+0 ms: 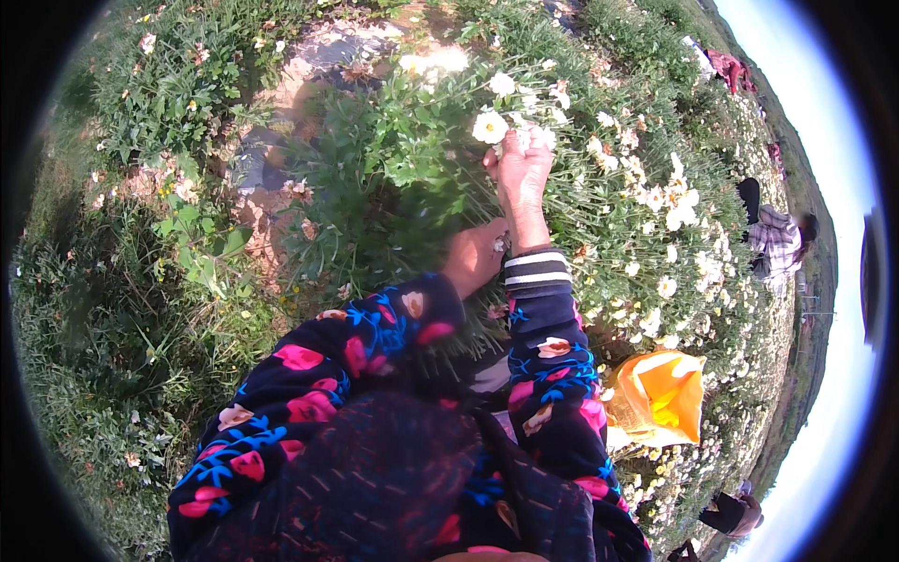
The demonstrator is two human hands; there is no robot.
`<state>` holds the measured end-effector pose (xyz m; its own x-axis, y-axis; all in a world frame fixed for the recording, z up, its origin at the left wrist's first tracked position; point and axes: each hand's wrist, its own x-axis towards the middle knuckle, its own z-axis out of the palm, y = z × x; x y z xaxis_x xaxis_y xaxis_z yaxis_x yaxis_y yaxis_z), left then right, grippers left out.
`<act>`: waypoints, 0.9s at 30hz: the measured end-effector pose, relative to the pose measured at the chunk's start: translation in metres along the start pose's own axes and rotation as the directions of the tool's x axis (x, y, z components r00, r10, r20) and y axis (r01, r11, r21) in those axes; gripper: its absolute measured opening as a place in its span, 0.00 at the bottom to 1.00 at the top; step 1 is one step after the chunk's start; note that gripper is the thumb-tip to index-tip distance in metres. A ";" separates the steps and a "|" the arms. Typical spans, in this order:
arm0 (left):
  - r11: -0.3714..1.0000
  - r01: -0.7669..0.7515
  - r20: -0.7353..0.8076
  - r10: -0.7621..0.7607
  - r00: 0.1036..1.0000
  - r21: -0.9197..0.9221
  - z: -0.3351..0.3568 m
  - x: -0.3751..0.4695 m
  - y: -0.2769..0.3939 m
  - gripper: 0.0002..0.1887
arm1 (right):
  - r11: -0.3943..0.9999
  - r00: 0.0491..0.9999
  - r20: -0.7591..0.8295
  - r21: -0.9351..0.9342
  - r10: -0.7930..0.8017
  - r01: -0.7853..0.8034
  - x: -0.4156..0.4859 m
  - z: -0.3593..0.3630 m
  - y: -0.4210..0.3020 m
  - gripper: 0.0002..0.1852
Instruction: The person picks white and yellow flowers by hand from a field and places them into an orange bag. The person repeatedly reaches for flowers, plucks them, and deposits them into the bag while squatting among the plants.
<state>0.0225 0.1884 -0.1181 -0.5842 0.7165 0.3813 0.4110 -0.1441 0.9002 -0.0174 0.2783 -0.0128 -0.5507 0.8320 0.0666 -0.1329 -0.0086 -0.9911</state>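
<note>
My right hand (523, 165) reaches up into the flowering plants, its fingers curled around white blossoms. One open white flower with a yellow centre (490, 128) shows at the upper left of its fingers, and another white flower (502, 84) stands just above. My left hand (479, 254) is lower and to the left, close to my right wrist and partly hidden behind it. A small pale blossom (500, 244) shows at its fingers; whether the fingers are closed on it is not clear. Both sleeves are dark with pink and blue floral print.
An open orange-yellow bag (657, 400) stands among the plants to the right of my right sleeve. White-flowered plants (681, 211) spread along the right side. A person in a checked shirt (776, 242) is at the right, and another person (737, 513) at the lower right.
</note>
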 end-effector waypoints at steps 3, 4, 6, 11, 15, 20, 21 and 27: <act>1.000 0.014 0.028 -0.014 0.999 0.000 0.002 -0.001 -0.004 0.16 | 0.986 0.996 -0.044 0.145 -0.071 0.077 -0.012 -0.002 0.016 0.03; 0.997 -0.056 0.065 0.052 0.996 0.050 0.003 -0.001 -0.008 0.16 | 0.984 0.997 -0.057 0.171 0.060 -0.049 -0.022 -0.008 0.020 0.03; 0.989 -0.145 -0.088 0.147 0.985 0.033 0.009 -0.002 -0.013 0.15 | 0.921 0.973 0.076 0.316 0.216 -0.229 -0.045 -0.017 0.022 0.03; 0.935 0.118 -0.037 -0.138 0.990 -0.335 0.023 0.001 -0.017 0.07 | 0.986 0.999 0.020 0.163 0.027 -0.030 -0.076 -0.049 -0.017 0.09; 0.927 0.188 0.056 -0.179 0.982 -0.324 0.019 0.003 -0.014 0.08 | 0.892 0.975 0.190 -0.411 -0.115 0.186 -0.066 -0.042 -0.032 0.15; 0.997 0.037 0.064 -0.033 0.997 -0.067 0.009 0.000 -0.013 0.09 | 0.952 0.952 0.293 -0.254 -0.090 0.168 -0.033 0.007 -0.016 0.28; 0.997 0.064 0.074 -0.061 0.995 -0.037 0.010 0.001 -0.013 0.10 | 0.980 0.949 0.307 -0.160 -0.064 0.118 -0.025 0.013 -0.012 0.26; 0.516 0.220 0.165 -0.152 0.975 -0.828 0.018 0.003 -0.010 0.11 | 0.999 0.946 0.322 -0.034 0.038 -0.029 -0.052 0.003 -0.007 0.07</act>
<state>0.0297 0.2040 -0.1297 -0.5168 0.8325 0.1998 -0.4959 -0.4813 0.7228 0.0100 0.2336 -0.0092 -0.7916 0.6079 0.0621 -0.0889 -0.0141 -0.9959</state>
